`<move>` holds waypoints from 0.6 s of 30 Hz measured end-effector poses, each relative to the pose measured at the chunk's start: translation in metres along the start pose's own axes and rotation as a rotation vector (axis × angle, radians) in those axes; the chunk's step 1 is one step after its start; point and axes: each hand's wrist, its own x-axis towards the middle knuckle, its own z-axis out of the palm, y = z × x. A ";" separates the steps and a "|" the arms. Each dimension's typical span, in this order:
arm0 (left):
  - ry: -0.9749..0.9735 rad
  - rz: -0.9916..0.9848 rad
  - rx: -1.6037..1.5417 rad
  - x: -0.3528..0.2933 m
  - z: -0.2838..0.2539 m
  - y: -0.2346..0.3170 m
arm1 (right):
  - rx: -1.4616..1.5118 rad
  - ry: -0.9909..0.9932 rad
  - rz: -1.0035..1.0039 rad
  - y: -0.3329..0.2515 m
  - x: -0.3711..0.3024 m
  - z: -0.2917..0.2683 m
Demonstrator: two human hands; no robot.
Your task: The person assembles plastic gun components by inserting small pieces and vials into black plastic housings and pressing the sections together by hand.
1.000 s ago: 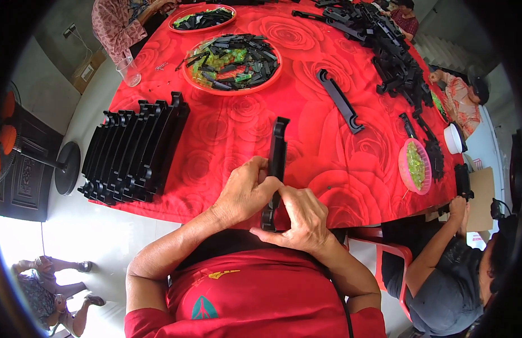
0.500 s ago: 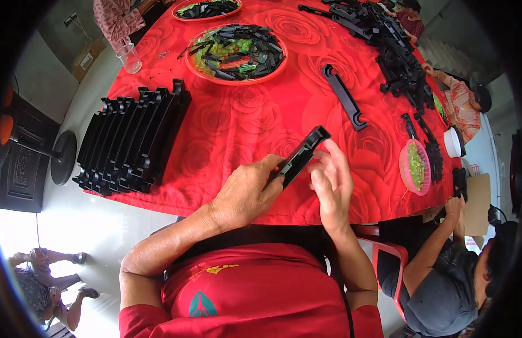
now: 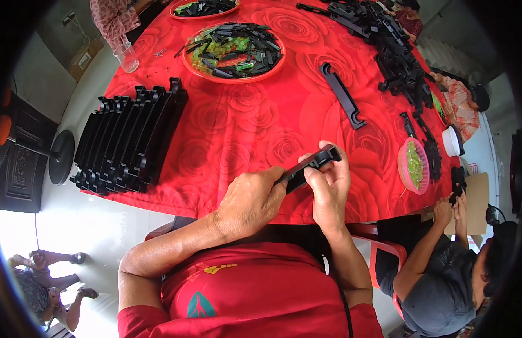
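Note:
Between my two hands, above the near edge of the table, is a long black plastic part (image 3: pixel 307 166) with a notched end, tilted up to the right. My left hand (image 3: pixel 251 200) is wrapped round its lower end. At the upper end my right hand (image 3: pixel 330 188) closes on it, thumb on the near side and fingers behind. A similar black part (image 3: pixel 342 97) lies alone on the cloth beyond my right hand. To the left stands a tight row of black parts (image 3: pixel 131 138), several of them side by side.
A red tray (image 3: pixel 234 80) holds black strips and yellow-green pieces; another tray (image 3: pixel 204 16) is behind it. Black parts are heaped (image 3: pixel 399 67) at the far right. Also on the table are a pink basket (image 3: pixel 404 163) and a clear cup (image 3: pixel 126 58). A co-worker (image 3: pixel 441 281) sits at right.
My right hand has closed round the upper end of the black part, where its fingers were looser before. The part has turned flatter and its upper end is lower.

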 end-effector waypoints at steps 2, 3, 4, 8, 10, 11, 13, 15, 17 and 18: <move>0.007 0.013 -0.052 0.001 -0.004 0.004 | 0.011 0.006 -0.022 -0.003 -0.002 0.003; 0.014 0.024 -0.104 0.001 -0.007 0.005 | 0.021 0.012 -0.042 -0.004 -0.004 0.003; 0.010 0.028 -0.104 0.000 -0.007 0.006 | 0.037 0.009 -0.063 -0.001 -0.004 0.003; 0.021 0.046 -0.103 -0.003 -0.005 0.005 | -0.010 0.011 -0.129 0.002 -0.009 0.001; 0.048 0.049 -0.122 -0.002 -0.005 0.004 | 0.004 -0.018 -0.076 -0.002 -0.005 -0.002; 0.066 0.047 -0.100 -0.004 -0.006 0.005 | 0.025 -0.051 -0.036 -0.005 -0.006 -0.003; 0.085 0.036 -0.080 -0.005 -0.007 0.005 | 0.011 -0.056 -0.023 -0.008 -0.008 -0.008; 0.035 0.021 -0.055 -0.003 -0.009 0.002 | -0.001 -0.060 -0.002 -0.010 -0.011 -0.009; -0.027 -0.015 -0.057 0.001 -0.016 0.005 | -0.017 -0.052 -0.017 -0.013 -0.012 -0.007; -0.087 -0.039 -0.057 0.002 -0.020 0.007 | -0.085 -0.012 -0.015 -0.013 -0.012 -0.006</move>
